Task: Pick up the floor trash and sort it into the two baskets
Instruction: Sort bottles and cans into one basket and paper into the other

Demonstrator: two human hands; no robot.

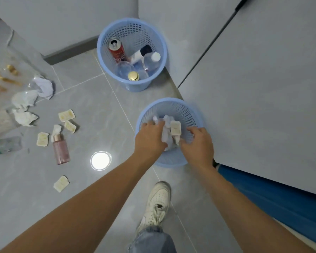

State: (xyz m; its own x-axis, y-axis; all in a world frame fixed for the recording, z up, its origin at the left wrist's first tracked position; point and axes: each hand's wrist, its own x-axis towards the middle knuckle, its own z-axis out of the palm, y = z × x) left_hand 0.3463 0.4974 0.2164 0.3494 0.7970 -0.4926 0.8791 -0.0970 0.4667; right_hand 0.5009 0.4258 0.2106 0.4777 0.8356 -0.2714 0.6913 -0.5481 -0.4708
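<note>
Two light-blue mesh baskets stand on the grey tile floor. The far basket (102,52) holds a red can (116,51) and several bottles. Both my hands hover over the near basket (193,114). My left hand (150,139) grips a crumpled white tissue (165,137) with a beige packet (175,127) against it. My right hand (199,143) has thumb and fingers spread, its fingertips at the lower edge of the wad. On the floor to the left lie more tissues (25,99), several beige packets (66,115), a pink bottle (61,149) and a clear green-labelled bottle (4,146).
A grey cabinet surface (263,88) runs along the right, close beside both baskets. A clear plastic bag (4,79) lies at the far left. My white shoe (158,203) stands just behind the near basket. A ceiling light's reflection (100,160) glares on the tiles.
</note>
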